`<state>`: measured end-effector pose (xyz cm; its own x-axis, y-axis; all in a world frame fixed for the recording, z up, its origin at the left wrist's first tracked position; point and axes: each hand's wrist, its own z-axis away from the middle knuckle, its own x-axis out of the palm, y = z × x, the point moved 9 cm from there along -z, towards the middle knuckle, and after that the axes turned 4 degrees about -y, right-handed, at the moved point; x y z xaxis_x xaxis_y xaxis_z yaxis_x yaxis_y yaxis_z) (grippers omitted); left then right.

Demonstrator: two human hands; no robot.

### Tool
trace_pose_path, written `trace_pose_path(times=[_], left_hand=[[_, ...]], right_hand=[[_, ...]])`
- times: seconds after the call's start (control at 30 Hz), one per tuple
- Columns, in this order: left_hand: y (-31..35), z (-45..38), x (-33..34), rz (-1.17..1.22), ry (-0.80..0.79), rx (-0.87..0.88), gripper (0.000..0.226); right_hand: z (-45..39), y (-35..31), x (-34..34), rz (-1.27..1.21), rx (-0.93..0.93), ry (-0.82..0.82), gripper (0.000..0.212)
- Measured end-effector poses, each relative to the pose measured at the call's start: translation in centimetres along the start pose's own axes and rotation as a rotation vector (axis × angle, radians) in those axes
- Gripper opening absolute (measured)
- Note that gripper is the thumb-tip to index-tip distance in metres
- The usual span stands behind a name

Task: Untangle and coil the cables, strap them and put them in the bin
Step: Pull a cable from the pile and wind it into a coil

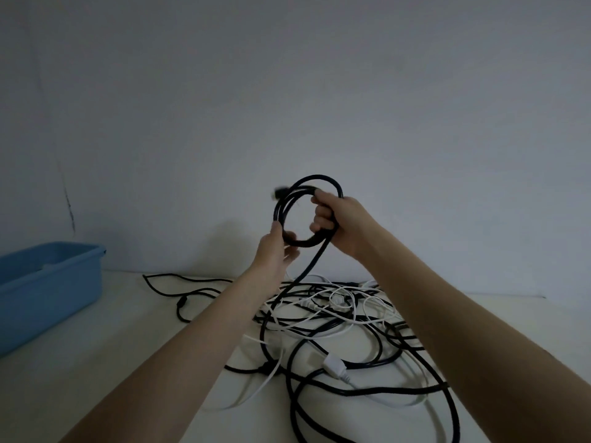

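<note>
- Head view, far left: the blue bin (pixel 48 282) sits on the desk (pixel 96 362), well apart from the work.
- Left hand (pixel 275 251) steadies the black coil (pixel 300 212), fingers loosely against its lower edge.
- Right hand (pixel 335 222) grips the coil's loops; coiling appears underway.
- Below, its tail runs into the tangled cables (pixel 335 324); next comes pulling slack free.
</note>
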<state>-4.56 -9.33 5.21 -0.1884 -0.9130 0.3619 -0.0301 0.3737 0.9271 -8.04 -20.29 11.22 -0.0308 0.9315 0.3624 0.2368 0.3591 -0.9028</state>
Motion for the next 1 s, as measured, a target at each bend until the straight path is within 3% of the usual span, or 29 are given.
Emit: trace_pose_path(times=[0.07,0.1,0.17,0.23,0.3,0.37,0.43,0.5,0.67,0.87,1.0], left_hand=[[1.2,-0.5,-1.2,-0.431,0.049,0.04,0.019],[3.1,-0.4,-1.7,-0.594,0.114,0.157,0.017],[7.6,1.3,-0.1,-0.831,0.12,0.519,0.038],[10.0,3.4,3.9,-1.097,-0.087,0.78,0.049],[9.4,3.3,6.3,-1.311,-0.321,0.682,0.05],[8.1,2.4,6.0,-1.241,-0.516,0.361,0.036],[7.3,2.4,5.6,-0.991,-0.627,0.171,0.025],[6.9,2.2,4.7,-0.839,-0.609,0.128,0.025],[5.9,2.7,4.3,-0.496,-0.649,-0.001,0.009],[6.6,2.7,4.7,-0.289,-0.549,-0.027,0.012],[6.6,2.5,4.5,-0.318,-0.529,-0.004,0.017]], right_hand=[[0.0,-0.9,-0.9,0.238,0.0,0.027,0.024],[0.0,-1.3,-1.2,0.349,0.001,0.031,0.027],[0.0,-1.8,-1.1,0.549,0.019,0.001,0.034],[0.1,-1.7,-0.2,0.777,0.06,-0.066,0.032],[0.5,-1.5,1.1,1.003,0.094,-0.146,0.022],[1.0,-1.7,2.2,1.1,0.076,-0.228,0.017],[1.4,-2.5,2.5,1.086,0.03,-0.287,0.013],[1.8,-3.0,2.4,1.02,0.0,-0.31,0.004],[1.5,-3.5,1.5,0.902,-0.074,-0.247,0.015],[1.5,-3.6,0.4,0.734,-0.126,-0.157,0.023],[2.0,-2.2,0.3,0.528,-0.027,-0.257,0.024]])
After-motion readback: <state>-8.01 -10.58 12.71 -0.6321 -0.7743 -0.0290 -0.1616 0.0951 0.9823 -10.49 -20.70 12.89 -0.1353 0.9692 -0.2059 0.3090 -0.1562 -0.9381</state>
